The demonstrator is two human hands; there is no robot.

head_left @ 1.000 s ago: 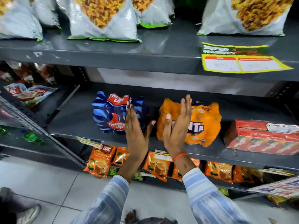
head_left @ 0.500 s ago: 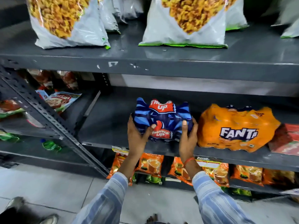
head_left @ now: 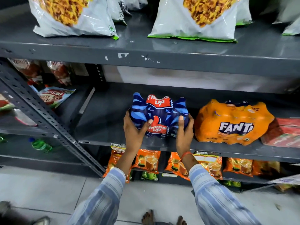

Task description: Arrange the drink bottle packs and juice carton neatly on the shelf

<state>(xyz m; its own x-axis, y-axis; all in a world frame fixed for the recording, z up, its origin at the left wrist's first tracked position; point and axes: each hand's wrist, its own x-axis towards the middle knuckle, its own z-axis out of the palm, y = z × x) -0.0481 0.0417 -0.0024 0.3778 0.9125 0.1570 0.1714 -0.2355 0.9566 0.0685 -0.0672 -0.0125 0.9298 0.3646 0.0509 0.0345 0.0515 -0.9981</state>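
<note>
Both hands clamp the blue pack (head_left: 159, 115) at the front of the middle shelf (head_left: 100, 117) — left hand (head_left: 135, 132) and right hand (head_left: 184, 131) pressing its sides, likely to square it. The orange pack (head_left: 232, 122) sits just beside it, limiting rightward room — open shelf lies left.

Soft, even overhead light falls on a grey metal shelf (head_left: 162, 144), its top board (head_left: 146, 46) carrying pale sheen beneath glossy snack bags (head_left: 191, 18) that flare white. The recess behind the blue bottle pack (head_left: 159, 111) lies in deep shadow. Wide-angle bending bows the shelf edges toward 3 and 9 o'clock. Motion blur smears the red carton (head_left: 285, 132) at 3 o'clock and packets (head_left: 53, 96) at 9 o'clock.
</note>
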